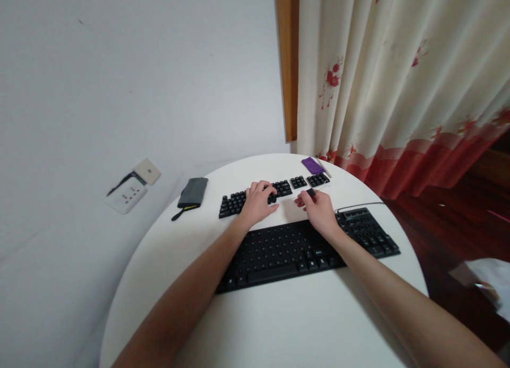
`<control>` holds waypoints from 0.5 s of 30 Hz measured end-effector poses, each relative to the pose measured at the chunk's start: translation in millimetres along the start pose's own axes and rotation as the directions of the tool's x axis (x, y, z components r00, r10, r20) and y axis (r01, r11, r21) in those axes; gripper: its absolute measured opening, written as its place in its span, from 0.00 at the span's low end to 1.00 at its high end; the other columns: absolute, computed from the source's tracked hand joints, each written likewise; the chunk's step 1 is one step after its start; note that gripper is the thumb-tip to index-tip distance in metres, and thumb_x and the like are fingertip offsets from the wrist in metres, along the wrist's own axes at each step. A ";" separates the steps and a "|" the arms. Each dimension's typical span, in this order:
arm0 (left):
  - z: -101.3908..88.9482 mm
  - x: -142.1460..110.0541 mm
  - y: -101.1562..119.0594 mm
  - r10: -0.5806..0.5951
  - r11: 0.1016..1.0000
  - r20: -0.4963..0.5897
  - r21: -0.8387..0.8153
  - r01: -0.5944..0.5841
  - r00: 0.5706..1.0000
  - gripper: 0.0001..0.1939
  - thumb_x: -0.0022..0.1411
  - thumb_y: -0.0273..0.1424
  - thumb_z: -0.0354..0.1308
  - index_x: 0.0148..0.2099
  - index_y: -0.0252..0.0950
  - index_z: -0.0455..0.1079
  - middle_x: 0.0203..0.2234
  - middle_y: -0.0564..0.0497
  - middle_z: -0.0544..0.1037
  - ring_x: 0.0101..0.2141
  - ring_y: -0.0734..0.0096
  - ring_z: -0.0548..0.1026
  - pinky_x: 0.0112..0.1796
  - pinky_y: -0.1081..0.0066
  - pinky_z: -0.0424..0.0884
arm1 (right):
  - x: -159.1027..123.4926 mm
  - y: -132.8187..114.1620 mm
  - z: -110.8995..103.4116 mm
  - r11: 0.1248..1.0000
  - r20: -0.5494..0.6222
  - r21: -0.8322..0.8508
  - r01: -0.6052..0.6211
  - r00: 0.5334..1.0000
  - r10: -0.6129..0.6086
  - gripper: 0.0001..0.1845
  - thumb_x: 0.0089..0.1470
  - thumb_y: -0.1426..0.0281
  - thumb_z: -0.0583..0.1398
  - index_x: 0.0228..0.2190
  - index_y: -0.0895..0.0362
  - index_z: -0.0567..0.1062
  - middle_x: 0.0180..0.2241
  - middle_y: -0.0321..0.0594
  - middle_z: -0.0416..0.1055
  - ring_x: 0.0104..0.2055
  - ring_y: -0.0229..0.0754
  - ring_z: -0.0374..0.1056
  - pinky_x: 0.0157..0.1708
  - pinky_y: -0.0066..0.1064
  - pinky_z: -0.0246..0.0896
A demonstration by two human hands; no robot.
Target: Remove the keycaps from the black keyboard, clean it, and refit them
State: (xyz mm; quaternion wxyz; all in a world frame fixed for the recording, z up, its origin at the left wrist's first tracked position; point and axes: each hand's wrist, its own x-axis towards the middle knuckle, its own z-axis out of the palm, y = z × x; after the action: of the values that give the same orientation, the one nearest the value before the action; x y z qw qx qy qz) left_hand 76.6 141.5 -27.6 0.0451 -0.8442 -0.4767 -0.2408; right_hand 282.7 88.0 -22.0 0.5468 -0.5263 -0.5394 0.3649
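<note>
Just nearer than both grips, the keyboard (274, 246) is left mostly bare-posted in its main block, only the spacebar (273, 273) and a few bottom-row keys being seated. A small black piece (311, 191) is pinched by the right hand (317, 210); loose keycaps (232, 203) are covered by the curled left hand (258, 203), grip can't be told. Beyond the right, more keycap clusters (317, 180) are laid out.

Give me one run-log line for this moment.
left hand: at loose keycaps | right hand: holding small black object | keyboard: many keycaps off
</note>
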 end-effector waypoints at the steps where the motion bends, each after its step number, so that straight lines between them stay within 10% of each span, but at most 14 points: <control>1: 0.2 -0.1 -0.1 -0.003 1.000 0.000 0.000 0.003 1.000 0.17 0.51 0.33 0.69 0.44 0.41 0.71 0.49 0.47 0.70 0.49 0.51 0.64 0.47 0.53 0.62 | 0.1 0.5 0.2 1.000 0.002 0.001 0.003 1.000 -0.003 0.19 0.58 0.58 0.55 0.28 0.60 0.75 0.29 0.49 0.79 0.30 0.45 0.74 0.32 0.34 0.67; 15: -3.6 -0.2 0.4 -0.018 0.999 -0.026 0.042 0.019 1.000 0.06 0.60 0.31 0.62 0.32 0.42 0.79 0.46 0.50 0.74 0.49 0.55 0.64 0.45 0.56 0.62 | -1.2 -3.1 0.1 0.999 -0.021 0.000 0.034 0.999 -0.034 0.18 0.58 0.59 0.55 0.26 0.59 0.75 0.28 0.48 0.79 0.29 0.44 0.74 0.31 0.32 0.66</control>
State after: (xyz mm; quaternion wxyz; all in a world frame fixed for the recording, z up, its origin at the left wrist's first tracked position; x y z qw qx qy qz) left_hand 75.5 140.0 -24.4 0.0669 -0.8356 -0.4887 -0.2421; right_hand 281.9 86.2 -19.3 0.5584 -0.5208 -0.5425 0.3502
